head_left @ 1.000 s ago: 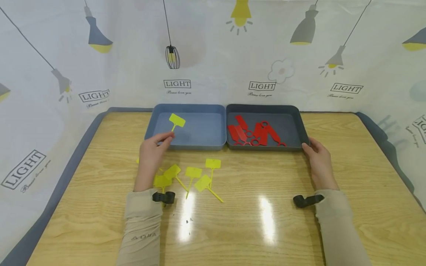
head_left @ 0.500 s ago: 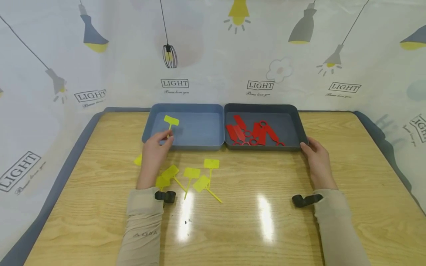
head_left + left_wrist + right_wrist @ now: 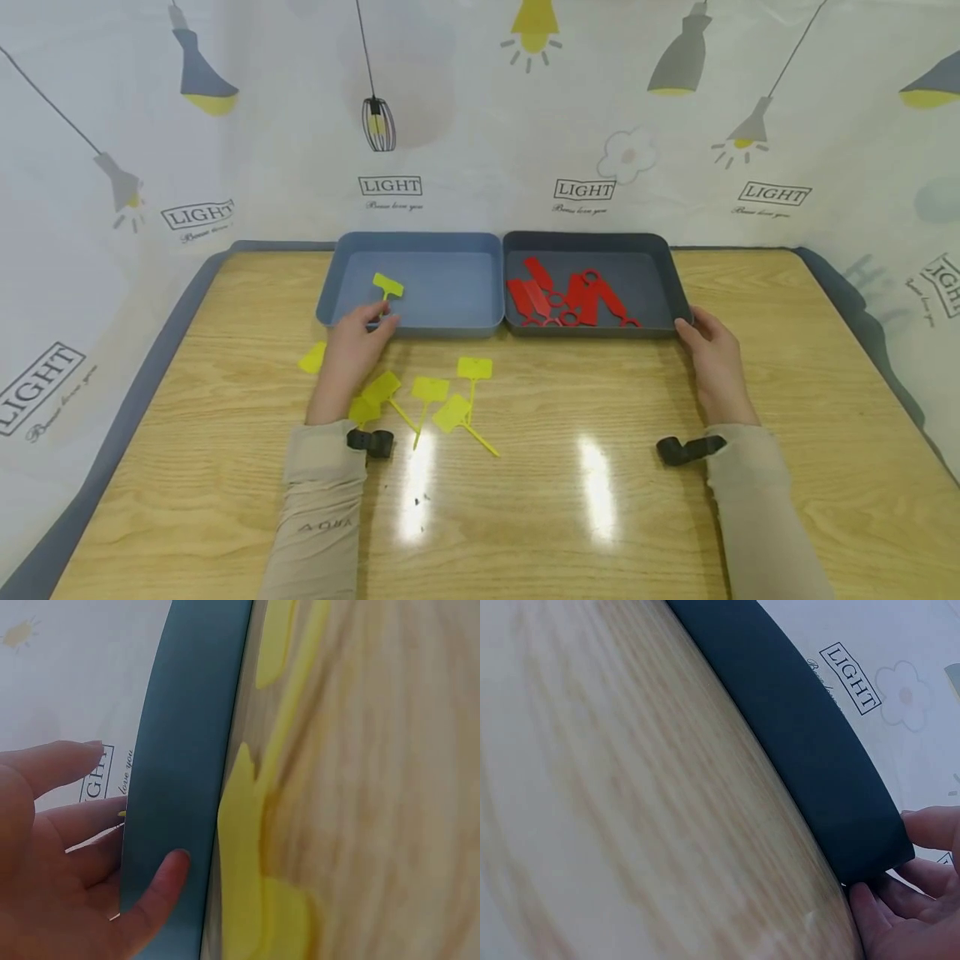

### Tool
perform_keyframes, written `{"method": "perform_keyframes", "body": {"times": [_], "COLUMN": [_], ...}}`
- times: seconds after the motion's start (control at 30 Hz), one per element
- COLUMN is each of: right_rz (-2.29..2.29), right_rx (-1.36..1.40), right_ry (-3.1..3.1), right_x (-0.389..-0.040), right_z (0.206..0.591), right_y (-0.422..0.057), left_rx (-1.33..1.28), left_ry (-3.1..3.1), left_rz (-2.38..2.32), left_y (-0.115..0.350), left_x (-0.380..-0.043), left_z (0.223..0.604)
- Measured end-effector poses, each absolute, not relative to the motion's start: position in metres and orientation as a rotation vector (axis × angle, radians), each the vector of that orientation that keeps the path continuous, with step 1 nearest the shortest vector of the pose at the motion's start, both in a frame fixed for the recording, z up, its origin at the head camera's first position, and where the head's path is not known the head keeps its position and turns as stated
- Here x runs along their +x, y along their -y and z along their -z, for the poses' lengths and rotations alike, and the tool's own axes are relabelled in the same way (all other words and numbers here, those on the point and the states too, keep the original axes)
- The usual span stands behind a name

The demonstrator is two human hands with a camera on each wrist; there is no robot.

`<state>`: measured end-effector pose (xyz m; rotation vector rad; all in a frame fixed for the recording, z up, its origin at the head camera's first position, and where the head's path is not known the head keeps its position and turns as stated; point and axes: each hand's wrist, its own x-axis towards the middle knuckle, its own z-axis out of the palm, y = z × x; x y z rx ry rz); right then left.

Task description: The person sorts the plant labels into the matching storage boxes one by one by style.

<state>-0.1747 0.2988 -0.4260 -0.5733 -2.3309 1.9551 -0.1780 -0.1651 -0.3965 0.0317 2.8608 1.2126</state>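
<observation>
Only the left wrist view is plainly showing the left hand [image 3: 64,889] loosening, thumb apart, pinching nothing — one yellow tag [image 3: 388,285] is tilting inside the blue tray [image 3: 450,287], nearer its front edge than before. The right hand [image 3: 712,362] is gripping the dark tray [image 3: 645,279] by its front-right corner.

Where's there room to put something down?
A big bare patch is on the table, in front of the dark tray, between the yellow tags and the right hand. There's also room left of the left sleeve, and in the right half of the blue tray. Yellow tags crowd around the left hand; red tags crowd the dark tray's left part.
</observation>
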Motion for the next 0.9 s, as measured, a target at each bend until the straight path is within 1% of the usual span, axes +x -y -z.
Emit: {"method": "perform_keyframes", "body": {"times": [0.53, 0.9], "right_rz": [-1.991, -1.95], "right_rx": [-0.571, -0.558], "right_ry": [2.265, 2.315], "right_x": [-0.1757, -0.1765], "right_z": [0.4276, 0.4262], "right_y": [-0.2989, -0.2984], "left_rx": [0.205, 0.201], "left_ry": [-2.829, -2.821], "left_rz": [-0.998, -0.918], "left_y": [0.1682, 0.1628], "left_x": [-0.1872, -0.1851], "left_z": [0.3996, 0.4014]}}
